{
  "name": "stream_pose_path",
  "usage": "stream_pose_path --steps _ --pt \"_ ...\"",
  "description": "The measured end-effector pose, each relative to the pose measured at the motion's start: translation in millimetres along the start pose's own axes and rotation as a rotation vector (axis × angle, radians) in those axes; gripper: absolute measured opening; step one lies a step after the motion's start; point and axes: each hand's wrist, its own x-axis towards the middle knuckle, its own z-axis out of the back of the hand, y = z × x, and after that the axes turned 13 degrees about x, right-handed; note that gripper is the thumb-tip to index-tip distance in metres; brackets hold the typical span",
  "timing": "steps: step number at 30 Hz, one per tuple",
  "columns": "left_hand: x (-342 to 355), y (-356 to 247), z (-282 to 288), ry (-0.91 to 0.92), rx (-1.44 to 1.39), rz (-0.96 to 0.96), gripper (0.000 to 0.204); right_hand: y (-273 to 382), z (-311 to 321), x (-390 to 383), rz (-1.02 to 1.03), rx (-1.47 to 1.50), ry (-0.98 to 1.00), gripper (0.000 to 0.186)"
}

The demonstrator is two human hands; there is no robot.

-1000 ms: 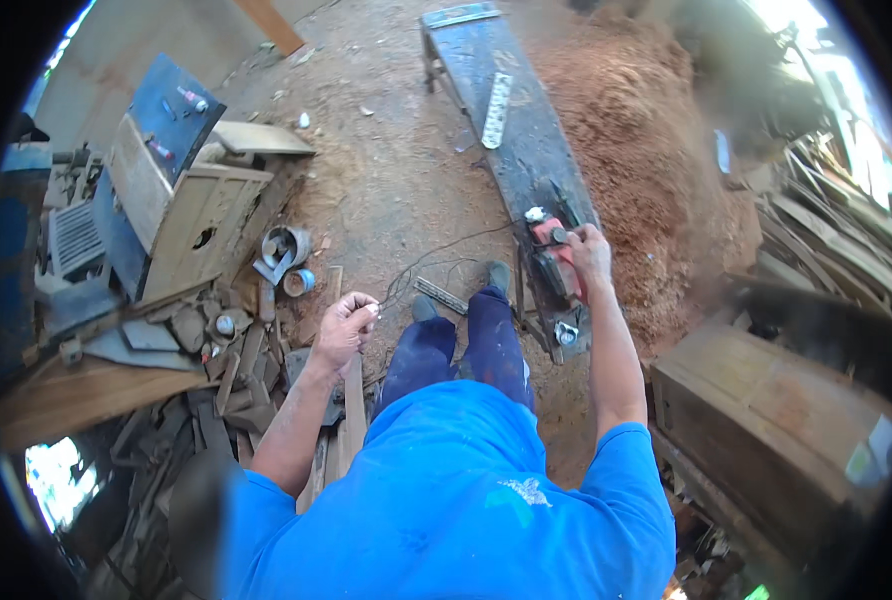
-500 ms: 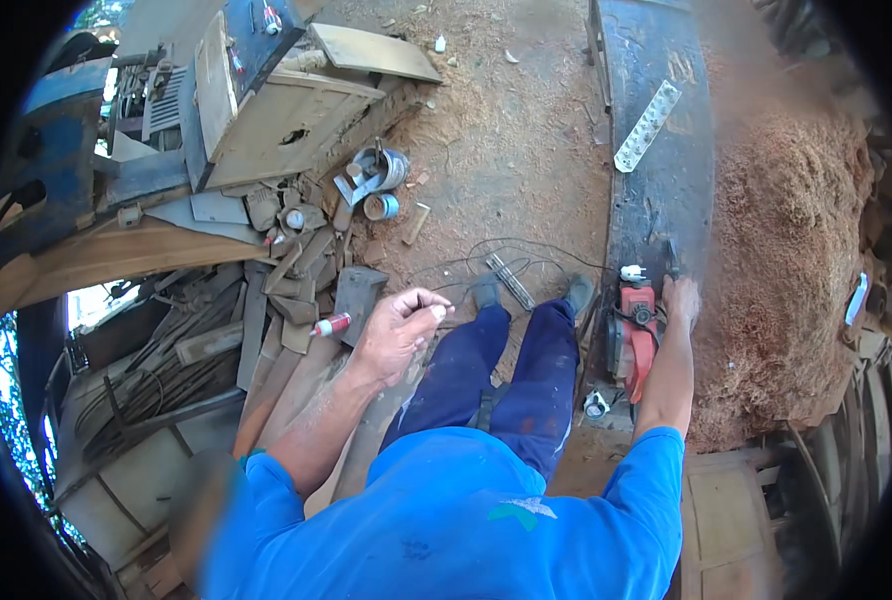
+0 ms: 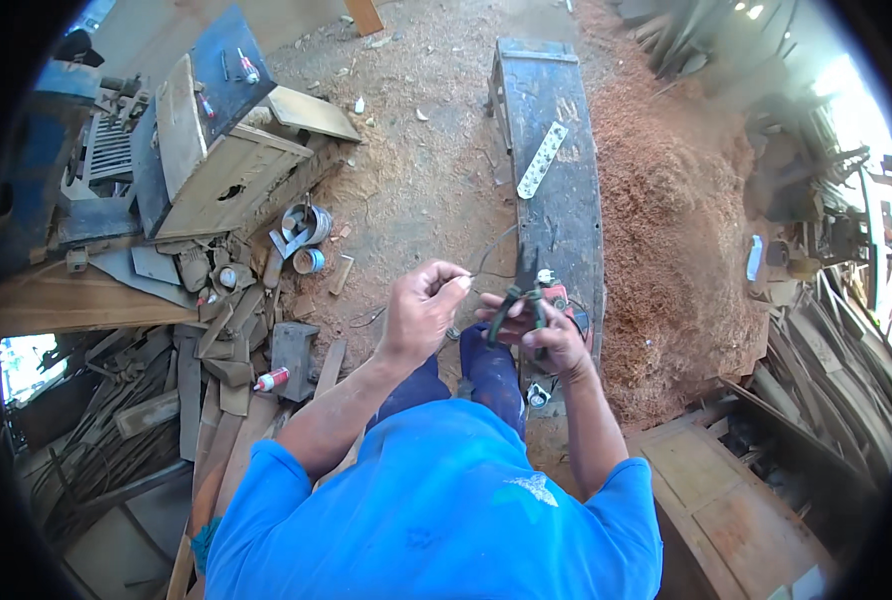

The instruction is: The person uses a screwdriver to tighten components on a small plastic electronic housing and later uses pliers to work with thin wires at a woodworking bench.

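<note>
My left hand (image 3: pixel 421 312) is closed in a pinch, thumb against fingertips, on a thin dark cable (image 3: pixel 493 246) that runs up toward the bench. Beside it, my right hand (image 3: pixel 551 335) holds dark-green-handled pliers (image 3: pixel 529 268). Their jaws point away from me, and the handles are spread among my fingers. Partly hidden behind this hand, a red power tool (image 3: pixel 558 294) lies on the long dark bench (image 3: pixel 569 232). A white plug (image 3: pixel 546 276) rests by the tool's far end.
A white strip with round fittings (image 3: pixel 542 160) lies farther up the bench. Reddish sawdust (image 3: pixel 656 230) is heaped along its right side. On the left are scrap wood (image 3: pixel 206 350), a red-and-white bottle (image 3: pixel 272 379), a bucket (image 3: pixel 316 226) and a wooden cabinet (image 3: pixel 231 185).
My right hand has lifted the pliers off the bench and brought them in beside my left hand. The left hand keeps its pinch. The view has shifted to the right.
</note>
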Motion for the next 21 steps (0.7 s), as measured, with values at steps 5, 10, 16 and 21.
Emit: stream_pose_path --steps 5,10,16,21 --pt "-28.2 -24.5 19.3 0.06 0.071 -0.088 0.012 -40.1 -55.4 -14.4 0.062 -0.197 0.044 0.053" --pt "-46.1 -13.0 42.7 0.076 0.069 -0.228 0.009 -61.3 -94.2 -18.8 0.092 -0.508 -0.067 0.055" --pt "-59.2 -13.4 64.2 0.104 0.199 -0.323 0.011 -78.6 -122.9 -25.7 0.245 -0.928 -0.137 0.048" --pt "-53.6 -0.3 68.3 0.105 0.141 -0.373 0.014 -89.3 -128.2 -25.6 0.405 -1.345 -0.271 0.039"
